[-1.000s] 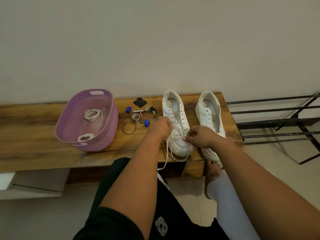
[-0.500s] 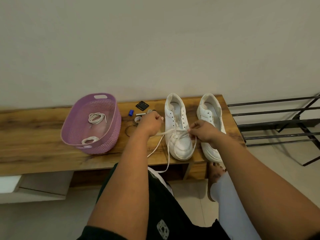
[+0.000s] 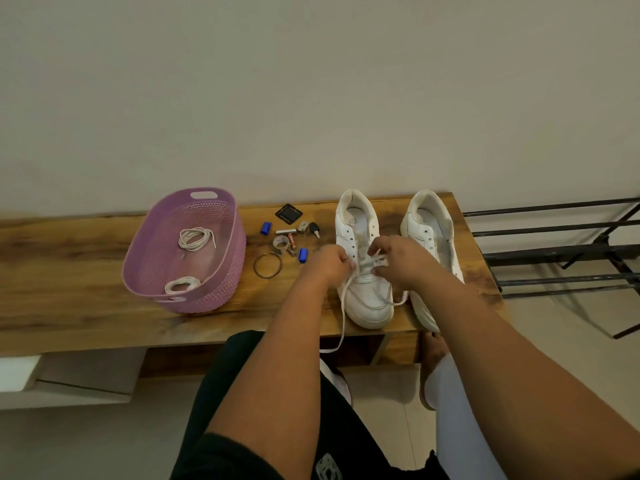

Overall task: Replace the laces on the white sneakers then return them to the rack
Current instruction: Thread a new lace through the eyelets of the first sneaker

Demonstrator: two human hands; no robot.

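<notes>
A single head-worn wide-angle camera looks forward and down from above the seated person's lap onto a wooden bench point(image 3: 86, 306) against the wall, near enough that both forearms reaching to the bench fill the lower frame.

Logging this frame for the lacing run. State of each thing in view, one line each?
left sneaker: upright on bench, partly laced, lace ends loose
lace: one end hangs over bench edge
right sneaker: upright, no lace visible
left hand: pinching lace
right hand: pinching lace
basket: holds two coiled laces
rack: visible shelves bare
</notes>
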